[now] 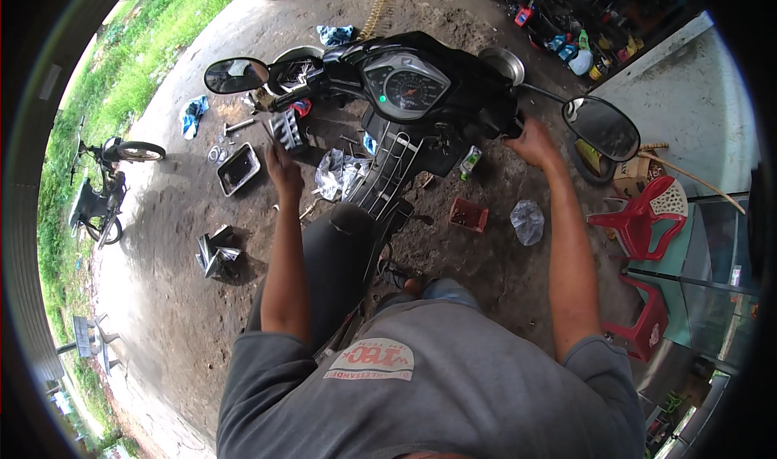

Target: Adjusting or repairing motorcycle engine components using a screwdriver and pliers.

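Observation:
A black motorcycle front with a round-dial instrument panel [411, 88] stands before me, its handlebar spanning left to right. My right hand [532, 143] is wrapped around the right handlebar grip [517, 125]. Off the handlebar, my left hand [284, 172] hangs below the left grip [283, 101] with its fingers stretched out, seen edge-on. Just beyond those fingertips lies a silvery ribbed metal part [286, 130] on the ground. The left mirror [235, 76] and right mirror [601, 127] stick out at both sides. The dark seat [328, 252] is under my left forearm.
A black tray [239, 170], a hammer-like tool [239, 125] and clear plastic bags [528, 222] lie on the floor. A small red tray [469, 214] sits right of the motorcycle. Red plastic chairs [647, 216] stand at the right. Another motorcycle [104, 185] is parked far left.

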{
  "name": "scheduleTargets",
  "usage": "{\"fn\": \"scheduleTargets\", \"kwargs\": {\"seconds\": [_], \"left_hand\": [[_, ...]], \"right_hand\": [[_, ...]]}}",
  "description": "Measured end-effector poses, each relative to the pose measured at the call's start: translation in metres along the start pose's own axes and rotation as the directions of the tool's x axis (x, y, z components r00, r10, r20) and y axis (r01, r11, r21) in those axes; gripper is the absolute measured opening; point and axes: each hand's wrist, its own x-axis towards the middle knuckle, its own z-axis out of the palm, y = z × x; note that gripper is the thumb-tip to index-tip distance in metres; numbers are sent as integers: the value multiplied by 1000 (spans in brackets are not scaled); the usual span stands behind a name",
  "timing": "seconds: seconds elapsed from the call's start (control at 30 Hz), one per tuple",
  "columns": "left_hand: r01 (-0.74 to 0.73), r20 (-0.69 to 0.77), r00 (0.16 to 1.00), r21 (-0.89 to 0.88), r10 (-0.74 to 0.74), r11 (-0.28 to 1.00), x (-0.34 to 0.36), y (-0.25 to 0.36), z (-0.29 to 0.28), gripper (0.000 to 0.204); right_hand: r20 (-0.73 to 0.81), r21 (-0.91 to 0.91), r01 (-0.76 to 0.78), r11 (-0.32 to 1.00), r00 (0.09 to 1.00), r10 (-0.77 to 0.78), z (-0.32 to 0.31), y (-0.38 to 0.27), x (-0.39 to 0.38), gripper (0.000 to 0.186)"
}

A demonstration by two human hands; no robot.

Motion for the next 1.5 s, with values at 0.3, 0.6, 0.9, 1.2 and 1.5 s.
{"fn": "scheduleTargets", "kwargs": {"seconds": [0.3,0.6,0.9,1.2,1.5], "left_hand": [[686,350,659,-643,-665,341,-205,-78,-34,46],[690,332,712,-497,-618,527,-202,-80,-39,47],[637,269,759,-498,-593,589,-202,-75,-30,44],[648,99,734,-400,-672,649,-219,-44,-5,44],[811,503,523,-542,-688,221,-347,111,143,35]], "right_hand": [[-51,-15,16,1000,999,-17,-1,-1,-6,85],[85,-62,-120,991,988,125,-13,-24,-10,85],[-97,-42,65,997,993,-69,13,18,2,71],[-91,144,155,977,986,-143,12,-6,-28,95],[-295,459,269,847,945,-139,0,119,-137,47]]}}
